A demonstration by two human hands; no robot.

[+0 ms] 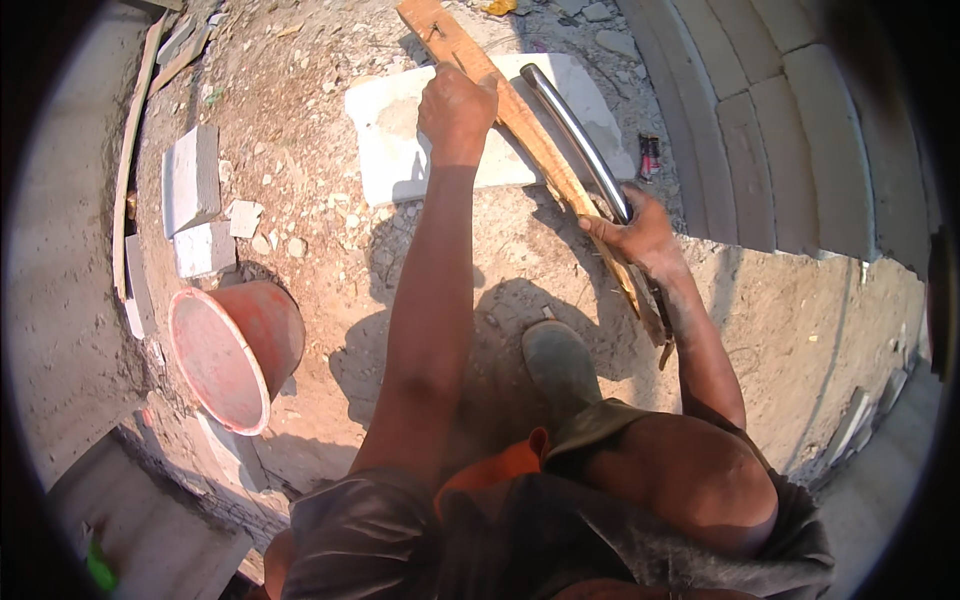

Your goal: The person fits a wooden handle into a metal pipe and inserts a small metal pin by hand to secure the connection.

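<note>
Left hand (460,108) clamped at the far end, fingers curled tight around the side of a wooden plank (532,125)! Down at the near end, the right hand (645,235) is partly closed on the lower tip of a curved, shiny metal bar (575,130), thumb reaching across onto the plank; how its hidden fingers lie, I cannot tell. And there's the plank, slanting over the pale slab (395,150), past its far edge and out over its near edge, right of the middle. Bar alongside, running from the far edge to the near right corner. Why so? Two spread holds look meant to steady the length, with the slab as a firm backing.

Now the count: one plank, one bar, one slab, one reddish bucket (288,325) tipped sideways, two pale blocks (190,180) beyond it, and one boot (560,362) showing on the stony ground (745,310).
</note>
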